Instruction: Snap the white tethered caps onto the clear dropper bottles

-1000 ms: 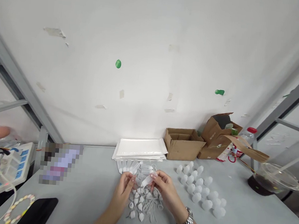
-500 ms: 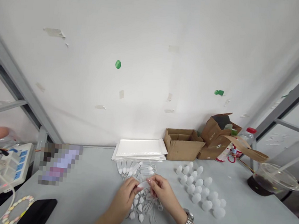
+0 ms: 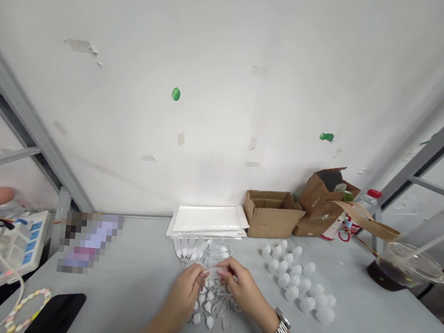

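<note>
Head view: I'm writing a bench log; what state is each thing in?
Clear piece, pinched between left hand and right hand
Small white parts, heaped loosely
White domes, loosely grouped
White packets, stacked flat
Cardboard box, upright, open
Paper bag, open-topped
Bottle, red cap on
Cup, partly filled, straw in
Black phone, lying flat
Power strip, red light on

Before you, a tube [image 3: 213, 273] was between your left hand [image 3: 187, 288] and right hand [image 3: 240, 286], over the small parts [image 3: 207, 307] on the worktop [image 3: 126, 282]. Behind lay more tubes [image 3: 183, 248], then the envelopes [image 3: 209, 221]. Rightward of those stood the box [image 3: 275, 225], bag [image 3: 314, 219] and bottle [image 3: 370, 203]; nearer, the knobs [image 3: 294, 282], then the cup [image 3: 385, 279]. The phone [image 3: 55, 315] lay to your left.
</note>
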### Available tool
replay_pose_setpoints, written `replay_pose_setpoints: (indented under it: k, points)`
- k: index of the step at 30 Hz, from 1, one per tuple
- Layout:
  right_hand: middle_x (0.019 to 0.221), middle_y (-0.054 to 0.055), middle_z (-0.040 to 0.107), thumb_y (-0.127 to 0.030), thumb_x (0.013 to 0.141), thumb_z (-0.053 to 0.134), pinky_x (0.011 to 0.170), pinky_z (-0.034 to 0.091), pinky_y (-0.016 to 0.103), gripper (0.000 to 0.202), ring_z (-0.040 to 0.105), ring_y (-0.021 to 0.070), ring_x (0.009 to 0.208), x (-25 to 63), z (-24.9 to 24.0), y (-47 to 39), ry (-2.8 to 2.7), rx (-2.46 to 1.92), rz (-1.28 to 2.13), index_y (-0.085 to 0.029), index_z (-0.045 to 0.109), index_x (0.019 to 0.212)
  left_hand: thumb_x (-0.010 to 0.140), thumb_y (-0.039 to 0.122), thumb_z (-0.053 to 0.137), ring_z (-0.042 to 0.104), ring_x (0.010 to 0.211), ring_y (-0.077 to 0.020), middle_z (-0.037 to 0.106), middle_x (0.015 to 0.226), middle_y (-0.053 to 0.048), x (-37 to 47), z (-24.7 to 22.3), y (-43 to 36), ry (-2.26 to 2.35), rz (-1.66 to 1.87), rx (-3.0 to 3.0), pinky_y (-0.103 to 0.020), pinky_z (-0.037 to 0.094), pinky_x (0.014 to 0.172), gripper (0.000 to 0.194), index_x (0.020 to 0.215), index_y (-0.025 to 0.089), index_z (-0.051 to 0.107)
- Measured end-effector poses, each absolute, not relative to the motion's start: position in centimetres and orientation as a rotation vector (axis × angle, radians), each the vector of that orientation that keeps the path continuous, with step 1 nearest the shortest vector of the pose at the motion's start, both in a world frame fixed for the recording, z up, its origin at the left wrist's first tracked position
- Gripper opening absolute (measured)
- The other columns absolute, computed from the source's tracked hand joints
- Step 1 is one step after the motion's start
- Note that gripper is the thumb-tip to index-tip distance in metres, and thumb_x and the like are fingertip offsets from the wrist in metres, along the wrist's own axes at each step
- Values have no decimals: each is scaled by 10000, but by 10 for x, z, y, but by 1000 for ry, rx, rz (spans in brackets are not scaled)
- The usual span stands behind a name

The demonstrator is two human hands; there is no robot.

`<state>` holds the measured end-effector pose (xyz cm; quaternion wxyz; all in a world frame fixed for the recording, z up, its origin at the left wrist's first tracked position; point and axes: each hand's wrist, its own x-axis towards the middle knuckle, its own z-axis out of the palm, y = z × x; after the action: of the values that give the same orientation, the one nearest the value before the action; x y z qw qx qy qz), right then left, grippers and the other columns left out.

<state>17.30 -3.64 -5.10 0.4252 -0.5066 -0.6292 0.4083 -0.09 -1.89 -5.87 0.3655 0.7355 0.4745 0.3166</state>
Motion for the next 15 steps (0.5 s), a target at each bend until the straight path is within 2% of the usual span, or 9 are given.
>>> replay_pose_setpoints:
  k: [2,4,8,10,12,15]
  points:
    - [800,21,591,-326,822,527,691,403,254,168,539,168,743,173,-48,-38,-1606,-1223,957,-206,602,912,867,465,268,483,606,-171,479,606,4,-1,-60,-17,1220,810,1798,-261,383,593,389,616,219,434]
    - [860,33,592,-322,824,525,729,405,267,193,542,177,789,172,-46,-39,-1614,-1231,939,-211,598,965,861,479,282,482,605,-166,477,609,7,-1,-61,-16,1216,825,1773,-259,382,594,383,626,217,433]
    - [699,10,596,-362,879,423,626,413,259,254,541,158,629,170,-46,-38,-1609,-1313,1034,-200,618,901,834,517,338,483,617,-166,476,605,7,-1,-59,-17,1195,861,1779,-267,385,614,390,603,214,420]
    - [710,14,607,-337,879,432,623,417,259,230,546,161,635,169,-47,-39,-1640,-1325,1013,-198,615,885,804,583,328,472,570,-158,454,563,20,0,-58,-17,1190,833,1658,-264,389,572,427,597,218,404]
    - [827,35,626,-278,865,474,687,429,269,176,563,177,736,169,-48,-40,-1705,-1312,919,-204,594,969,754,656,330,448,513,-143,425,520,40,0,-58,-16,1201,806,1538,-257,380,526,473,595,217,404]
    - [976,67,616,-185,850,501,801,415,324,271,540,213,895,169,-49,-41,-1940,-1258,652,-219,538,1117,687,717,348,399,457,-117,390,489,61,0,-59,-11,1253,769,1465,-242,347,479,519,574,213,398]
